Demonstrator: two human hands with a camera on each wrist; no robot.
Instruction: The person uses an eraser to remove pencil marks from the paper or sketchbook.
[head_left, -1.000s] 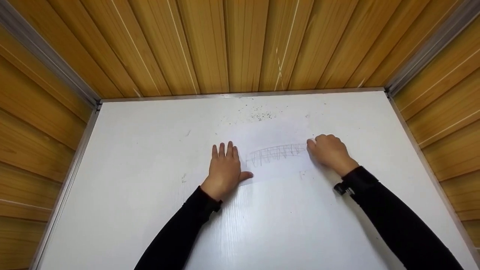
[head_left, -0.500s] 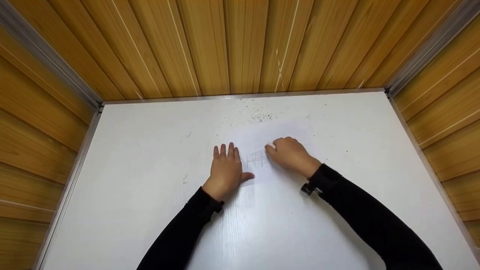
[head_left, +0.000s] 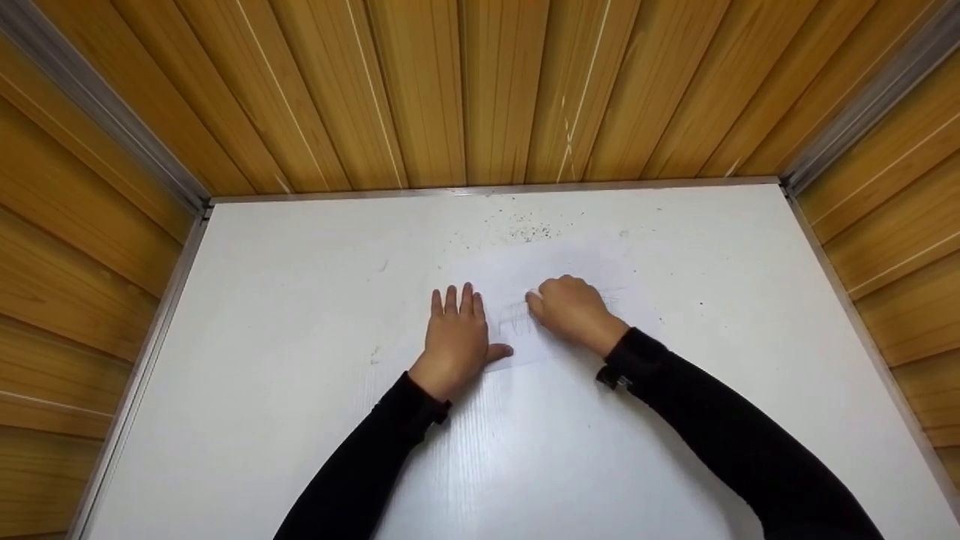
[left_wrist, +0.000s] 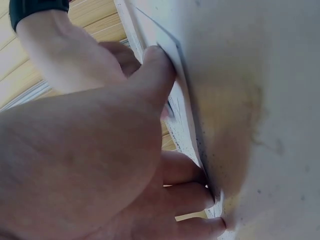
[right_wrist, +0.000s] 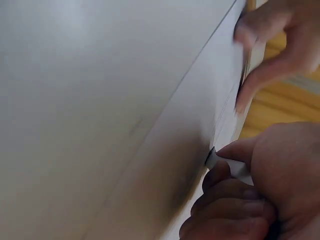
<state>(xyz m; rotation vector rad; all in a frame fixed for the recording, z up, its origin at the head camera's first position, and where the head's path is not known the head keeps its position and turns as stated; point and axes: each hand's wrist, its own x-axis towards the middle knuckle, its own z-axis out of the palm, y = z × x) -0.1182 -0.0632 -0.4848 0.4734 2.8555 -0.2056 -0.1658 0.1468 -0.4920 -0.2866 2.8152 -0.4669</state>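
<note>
A white sheet of paper (head_left: pixel 534 346) lies on the white table. Sketchy grey lines (head_left: pixel 516 319) run across its middle, partly covered by my right hand (head_left: pixel 574 309). That hand pinches a small white eraser (right_wrist: pixel 237 169) between thumb and curled fingers, its dark-smudged end against the paper in the right wrist view. My left hand (head_left: pixel 454 343) lies flat on the paper's left side, fingers straight and pointing away, thumb stretched out over the lower edge. In the left wrist view its thumb (left_wrist: pixel 159 62) rests on the sheet near the edge.
Dark crumbs (head_left: pixel 529 229) are scattered on the table (head_left: pixel 300 315) beyond the paper. Wood-patterned panels (head_left: pixel 495 90) wall in the table at the back and both sides, with metal strips along the edges.
My right hand has moved left from the paper's right edge to the middle of the lines, eraser in hand. Lines on the right look fainter. My left hand stays put.
</note>
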